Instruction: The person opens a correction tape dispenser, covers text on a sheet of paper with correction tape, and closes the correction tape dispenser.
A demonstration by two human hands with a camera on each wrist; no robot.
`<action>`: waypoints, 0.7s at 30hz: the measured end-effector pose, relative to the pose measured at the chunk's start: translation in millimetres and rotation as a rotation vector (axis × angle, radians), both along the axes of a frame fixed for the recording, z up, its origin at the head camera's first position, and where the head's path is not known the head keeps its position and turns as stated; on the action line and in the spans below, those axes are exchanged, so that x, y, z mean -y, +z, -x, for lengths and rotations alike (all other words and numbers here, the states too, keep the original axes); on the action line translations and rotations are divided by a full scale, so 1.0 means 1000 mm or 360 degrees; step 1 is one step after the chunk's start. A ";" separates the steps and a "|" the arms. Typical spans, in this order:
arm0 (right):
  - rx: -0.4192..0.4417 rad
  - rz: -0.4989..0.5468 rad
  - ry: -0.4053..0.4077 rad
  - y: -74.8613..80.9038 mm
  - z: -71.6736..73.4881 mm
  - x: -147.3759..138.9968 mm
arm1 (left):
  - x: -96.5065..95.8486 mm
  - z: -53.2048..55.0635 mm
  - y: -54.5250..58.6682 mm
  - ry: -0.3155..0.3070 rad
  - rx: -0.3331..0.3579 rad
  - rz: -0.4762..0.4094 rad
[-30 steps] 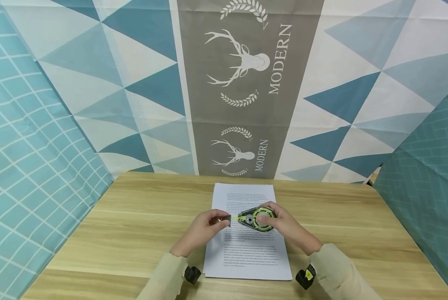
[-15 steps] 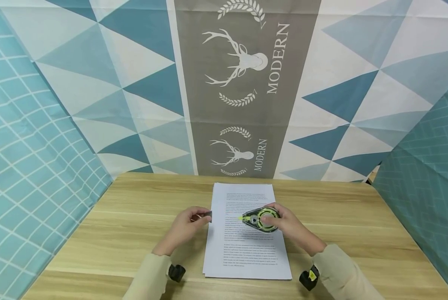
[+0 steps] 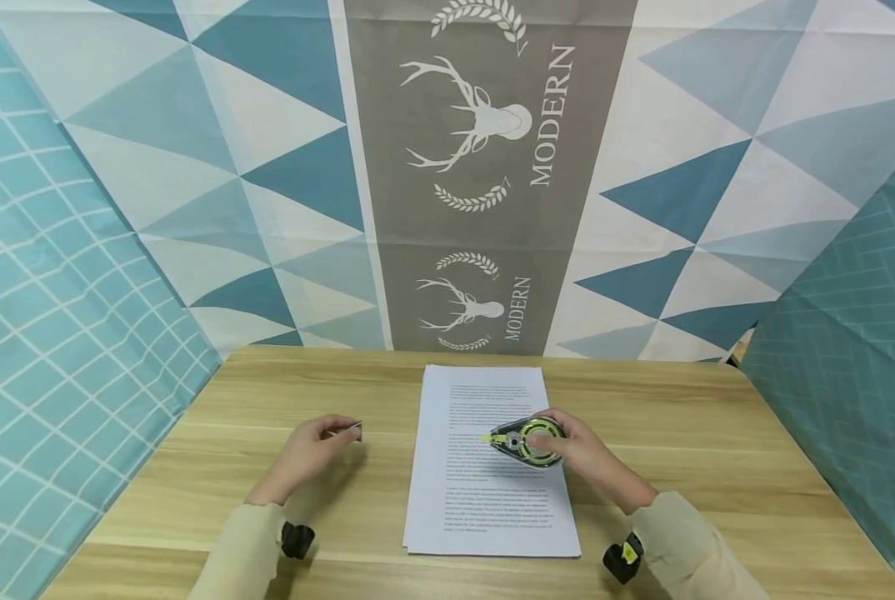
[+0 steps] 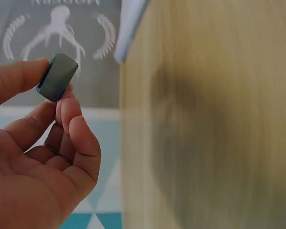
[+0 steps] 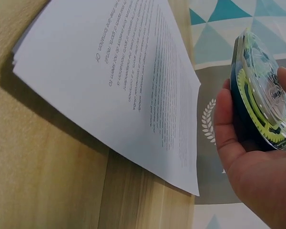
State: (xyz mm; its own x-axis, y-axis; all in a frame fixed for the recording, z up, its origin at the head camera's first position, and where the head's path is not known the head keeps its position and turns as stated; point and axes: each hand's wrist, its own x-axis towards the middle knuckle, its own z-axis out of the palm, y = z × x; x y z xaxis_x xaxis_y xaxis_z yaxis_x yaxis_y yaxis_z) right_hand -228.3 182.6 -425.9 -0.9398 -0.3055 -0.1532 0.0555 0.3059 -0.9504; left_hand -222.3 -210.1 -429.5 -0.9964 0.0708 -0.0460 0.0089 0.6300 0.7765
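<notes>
My right hand (image 3: 571, 442) holds a correction tape dispenser (image 3: 524, 442) above the printed sheets, its pale yellow-green tip pointing left. In the right wrist view the dispenser (image 5: 260, 95) shows a clear case with green gear wheels, between thumb and fingers. Left of the paper, over the bare wood, my left hand (image 3: 308, 450) pinches a small dark cap (image 4: 59, 76) between thumb and fingertips. The remaining fingers of that hand (image 4: 52, 148) curl loosely below it. Beneath the dispenser lies a stack of printed paper (image 3: 485, 508), partly covered by it.
The paper stack lies on a wooden table (image 3: 680, 433). A patterned cloth (image 3: 477, 208) with deer heads hangs behind the table's back edge. Blue tile-patterned cloth (image 3: 65, 333) hangs at the left and a teal one (image 3: 852, 350) at the right.
My left hand has moved left with the cap, from just in front of the dispenser's tip to off the paper. My right hand has shifted slightly right with the dispenser.
</notes>
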 end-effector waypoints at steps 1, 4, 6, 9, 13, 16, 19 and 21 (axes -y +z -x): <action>0.0001 0.0002 -0.0006 0.000 0.000 -0.001 | 0.005 0.000 -0.001 0.0008 0.0011 0.0024; -0.0006 0.0020 -0.0005 -0.001 -0.001 -0.002 | 0.017 0.002 -0.005 0.0024 0.0035 0.0086; -0.0011 0.0039 0.0003 -0.001 -0.001 -0.003 | 0.023 0.003 -0.009 0.0036 0.0053 0.0112; -0.0008 0.0059 0.0007 0.000 -0.002 -0.004 | 0.031 0.005 -0.013 0.0050 0.0089 0.0123; 0.0001 0.0055 0.0020 0.000 -0.003 -0.005 | 0.036 0.006 -0.016 0.0068 0.0127 0.0129; -0.0003 0.0048 0.0034 0.000 -0.003 -0.007 | 0.038 0.007 -0.016 0.0078 0.0148 0.0157; -0.0003 0.0047 0.0029 0.001 -0.004 -0.008 | 0.038 0.008 -0.016 0.0079 0.0180 0.0186; 0.0005 0.0041 0.0018 0.001 -0.004 -0.009 | 0.038 0.008 -0.016 0.0079 0.0194 0.0199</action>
